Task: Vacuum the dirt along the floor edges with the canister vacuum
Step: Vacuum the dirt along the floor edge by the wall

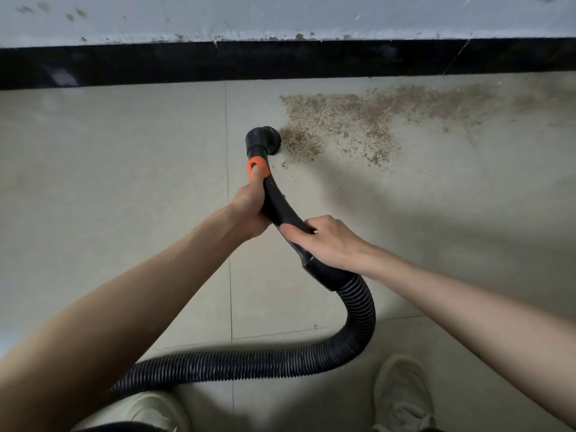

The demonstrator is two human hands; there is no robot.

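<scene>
Black plastic forms the curved vacuum wand [282, 210], with an orange collar [258, 168] behind a round black nozzle [264, 140] and a ribbed hose [358, 313] trailing off toward 7 o'clock. Its long axis runs from 5 to 11 o'clock, nozzle down on the tiled floor [124, 182] at centre, touching the brown dirt [339, 123] spread toward 2 o'clock below the black baseboard [280, 59]. Left hand [251, 210] grips the wand just under the collar; right hand [324, 241] wraps its rear end.
</scene>
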